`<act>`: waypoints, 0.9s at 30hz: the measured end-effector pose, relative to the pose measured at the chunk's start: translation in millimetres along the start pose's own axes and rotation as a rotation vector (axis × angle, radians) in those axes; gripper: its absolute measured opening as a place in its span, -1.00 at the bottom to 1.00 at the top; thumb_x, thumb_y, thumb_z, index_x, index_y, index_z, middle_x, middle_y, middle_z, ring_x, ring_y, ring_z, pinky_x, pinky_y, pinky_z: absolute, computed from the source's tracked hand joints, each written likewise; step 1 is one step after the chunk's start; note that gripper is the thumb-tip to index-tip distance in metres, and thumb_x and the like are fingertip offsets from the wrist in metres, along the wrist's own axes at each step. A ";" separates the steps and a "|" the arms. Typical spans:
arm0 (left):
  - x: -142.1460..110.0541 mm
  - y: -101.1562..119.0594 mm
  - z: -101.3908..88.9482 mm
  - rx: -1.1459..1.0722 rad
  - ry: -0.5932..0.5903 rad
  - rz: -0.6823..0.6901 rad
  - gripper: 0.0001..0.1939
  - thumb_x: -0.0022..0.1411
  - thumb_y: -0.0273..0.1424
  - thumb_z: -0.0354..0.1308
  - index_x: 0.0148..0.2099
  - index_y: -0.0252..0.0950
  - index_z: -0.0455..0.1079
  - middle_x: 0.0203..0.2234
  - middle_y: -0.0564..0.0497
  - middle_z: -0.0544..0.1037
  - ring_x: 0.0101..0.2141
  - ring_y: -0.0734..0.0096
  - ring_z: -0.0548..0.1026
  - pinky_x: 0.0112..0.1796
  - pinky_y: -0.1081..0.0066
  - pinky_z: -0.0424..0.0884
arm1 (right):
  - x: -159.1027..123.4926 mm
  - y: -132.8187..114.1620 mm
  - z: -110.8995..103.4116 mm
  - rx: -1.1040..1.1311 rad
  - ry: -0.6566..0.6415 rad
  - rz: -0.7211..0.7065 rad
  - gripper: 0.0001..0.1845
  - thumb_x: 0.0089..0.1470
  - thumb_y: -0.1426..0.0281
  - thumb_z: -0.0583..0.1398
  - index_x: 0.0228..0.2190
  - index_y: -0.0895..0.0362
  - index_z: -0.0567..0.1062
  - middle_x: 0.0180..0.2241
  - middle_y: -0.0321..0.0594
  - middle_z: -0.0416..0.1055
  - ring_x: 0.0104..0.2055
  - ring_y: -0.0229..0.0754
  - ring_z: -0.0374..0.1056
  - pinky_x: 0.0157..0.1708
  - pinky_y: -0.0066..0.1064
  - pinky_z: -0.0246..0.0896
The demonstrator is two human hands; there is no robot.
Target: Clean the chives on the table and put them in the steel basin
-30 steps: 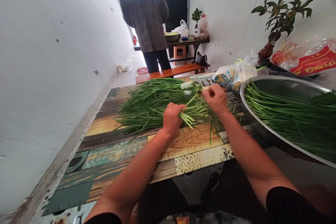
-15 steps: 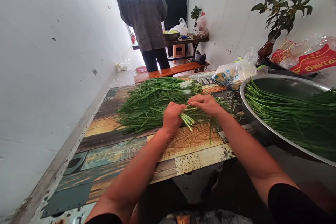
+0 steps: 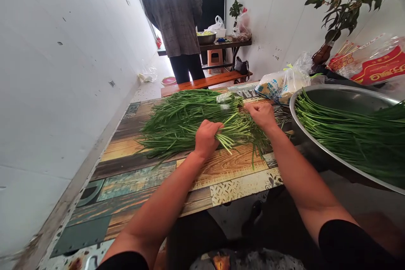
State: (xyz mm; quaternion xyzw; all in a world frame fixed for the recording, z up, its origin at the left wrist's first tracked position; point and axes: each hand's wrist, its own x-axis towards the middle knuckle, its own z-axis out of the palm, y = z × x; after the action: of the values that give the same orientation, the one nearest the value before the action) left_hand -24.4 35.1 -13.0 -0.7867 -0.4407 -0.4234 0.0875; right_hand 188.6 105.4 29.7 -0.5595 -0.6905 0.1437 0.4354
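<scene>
My left hand [image 3: 207, 138] is closed around a small bunch of garlic chives [image 3: 225, 141], pale stem ends pointing right and towards me. Behind and left of it, a large heap of chives [image 3: 177, 114] lies on the wood-patterned table [image 3: 133, 183], part of it bound by a whitish band [image 3: 224, 98]. To the right, my right hand [image 3: 262, 114] is closed, fingertips pinched at the stem-end side of the heap. Whatever sits between those fingers is too small to make out. Loose trimmings [image 3: 261, 139] lie under and in front of that hand.
A large metal basin [image 3: 341, 96] with more chives stands at the right. Behind it are plastic bags [image 3: 281, 85], a potted plant [image 3: 332, 36] and a red package [image 3: 379, 67]. Beyond an orange bench [image 3: 202, 83], a person [image 3: 172, 12] stands facing away at another table.
My right hand has moved right and away from the left hand, from the held stems to over the trimmings. The left hand keeps its hold on the chives. The view has tilted slightly.
</scene>
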 end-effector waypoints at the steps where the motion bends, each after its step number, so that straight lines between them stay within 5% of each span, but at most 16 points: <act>1: 0.1 0.3 -0.4 0.005 -0.001 -0.004 -0.73 0.34 -0.35 -0.06 -0.26 -0.30 0.44 -0.49 -0.03 0.53 -0.46 0.38 0.39 -0.33 0.34 0.24 | -1.4 -1.2 0.8 -0.075 0.000 -0.027 -0.46 0.06 0.18 0.14 -0.84 0.12 0.24 -0.78 -0.31 0.11 -0.62 -0.27 0.15 -0.51 -0.37 0.02; 5: -0.3 0.3 -0.6 0.009 -0.007 -0.006 -0.74 0.34 -0.34 -0.06 -0.26 -0.30 0.43 -0.49 -0.03 0.52 -0.45 0.37 0.37 -0.34 0.35 0.24 | -4.6 -1.9 8.5 -0.093 0.067 -0.182 -0.79 0.02 0.34 0.16 -0.55 0.15 0.51 -0.45 -0.14 0.44 -0.37 -0.13 0.35 -0.34 -0.32 0.22; 8: -1.0 -0.6 0.9 0.013 -0.009 0.001 -0.75 0.33 -0.38 -0.06 -0.25 -0.30 0.43 -0.48 -0.04 0.52 -0.45 0.36 0.36 -0.34 0.34 0.24 | -6.1 0.6 12.7 0.059 0.044 -0.295 -0.74 0.08 0.37 0.11 -0.28 0.10 0.58 -0.14 -0.12 0.49 -0.15 -0.08 0.40 -0.17 -0.26 0.29; 13: -1.7 -0.4 1.1 0.013 -0.052 -0.021 -0.77 0.32 -0.40 -0.06 -0.24 -0.29 0.43 -0.46 -0.06 0.53 -0.42 0.33 0.37 -0.33 0.32 0.26 | -11.9 -4.3 13.8 0.081 0.059 -0.277 -0.76 0.08 0.36 0.13 -0.29 0.06 0.60 -0.29 -0.16 0.56 -0.21 -0.03 0.44 -0.14 -0.19 0.31; 18: -2.0 1.4 -0.9 0.027 -0.090 -0.017 -0.79 0.30 -0.42 -0.04 -0.22 -0.30 0.44 -0.47 -0.06 0.51 -0.41 0.31 0.35 -0.34 0.33 0.26 | -19.2 -16.6 21.8 0.057 -0.037 -0.514 -0.72 0.17 0.28 0.09 -0.24 0.08 0.58 -0.17 -0.12 0.51 -0.09 -0.08 0.37 -0.03 -0.20 0.23; 22: -2.0 2.5 -1.1 0.065 -0.089 0.008 -0.76 0.33 -0.39 -0.05 -0.26 -0.30 0.44 -0.53 -0.02 0.46 -0.44 0.33 0.31 -0.37 0.35 0.22 | -21.8 -18.5 30.5 -0.031 -0.185 -0.657 -0.67 0.17 0.24 0.11 -0.51 0.08 0.55 -0.32 -0.14 0.51 -0.11 -0.07 0.29 -0.03 -0.19 0.17; 27: 1.2 4.6 -4.9 0.059 -0.091 0.049 -0.71 0.36 -0.34 -0.10 -0.26 -0.28 0.43 -0.51 -0.02 0.47 -0.43 0.34 0.31 -0.35 0.36 0.22 | -17.2 -14.2 28.8 -0.074 -0.198 -0.602 -0.49 0.25 0.18 -0.02 -0.64 0.10 0.43 -0.48 -0.14 0.43 -0.30 -0.14 0.25 -0.18 -0.24 0.13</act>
State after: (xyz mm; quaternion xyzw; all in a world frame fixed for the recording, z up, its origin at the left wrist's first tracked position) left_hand -23.4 30.7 -7.9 -0.8128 -0.4370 -0.3718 0.1007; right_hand 157.4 93.5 15.2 -0.3288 -0.8688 0.0368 0.3684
